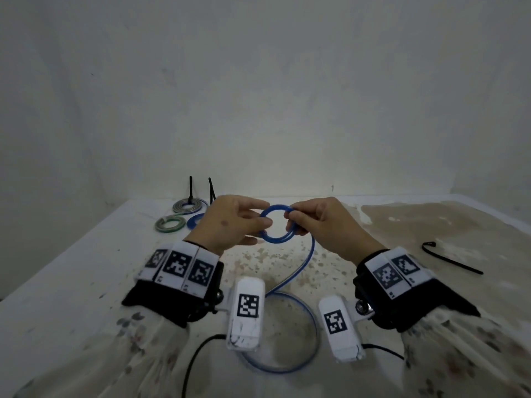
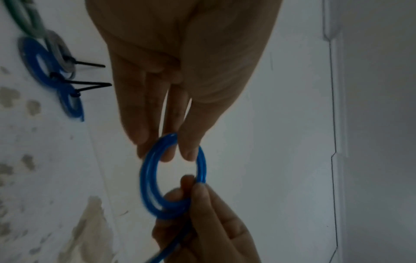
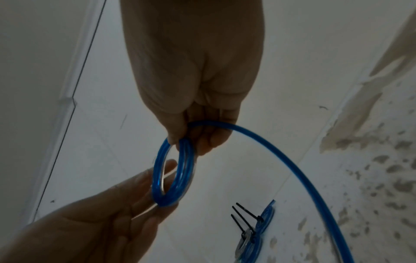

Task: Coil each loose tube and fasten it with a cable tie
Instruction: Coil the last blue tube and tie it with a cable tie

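Bare room: stained table (image 1: 431,225), blank wall (image 1: 258,96)

tube coil (image 1: 276,223) above table (image 1: 86,282) centre, between left hand (image 1: 230,225) and right hand (image 1: 324,222) | tube tail runs toward viewer into loop on table | tied coils (image 1: 184,215) far left, behind left hand | loose cable tie (image 1: 451,258) on table, right of right hand

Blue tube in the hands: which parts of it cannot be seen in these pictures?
- Head view: the left hand and right hand cover both sides of the blue tube.
- Head view: the wrist cameras hide part of the loose loop.
- Left wrist view: blur hides the number of turns.
- Right wrist view: the bottom edge cuts off the tail.
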